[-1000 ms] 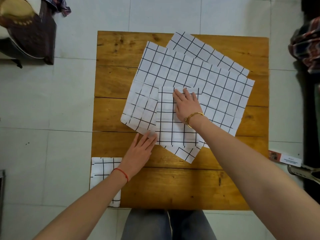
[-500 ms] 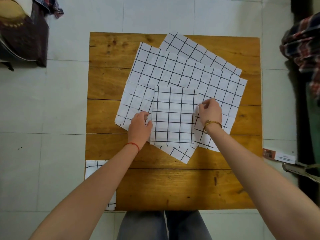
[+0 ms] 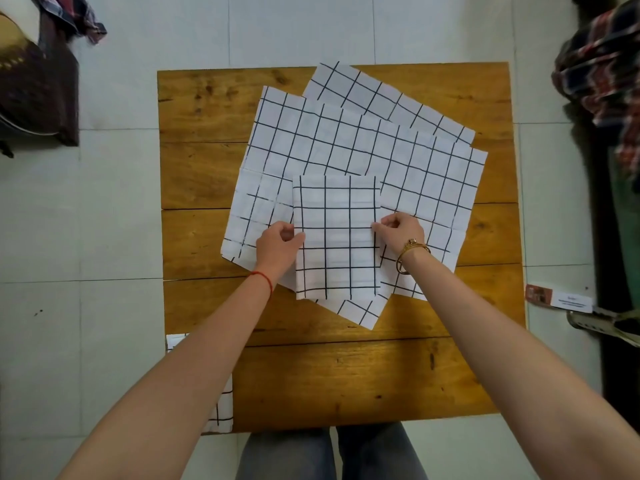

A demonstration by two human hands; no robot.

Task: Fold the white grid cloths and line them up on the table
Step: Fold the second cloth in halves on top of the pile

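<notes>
A folded white grid cloth lies on top of a pile of unfolded grid cloths in the middle of the wooden table. My left hand pinches the folded cloth's left edge. My right hand pinches its right edge at about the same height. Another folded grid cloth lies at the table's near left corner, mostly hidden under my left forearm.
The table stands on a pale tiled floor. A dark chair with a basket is at the far left. Plaid cloth hangs at the right, and a shoe lies on the floor beside the table.
Both hands left their flat positions on the cloth and the table and moved to the folded cloth's side edges, where they now pinch it. The folded cloth looks narrower and squared up.
</notes>
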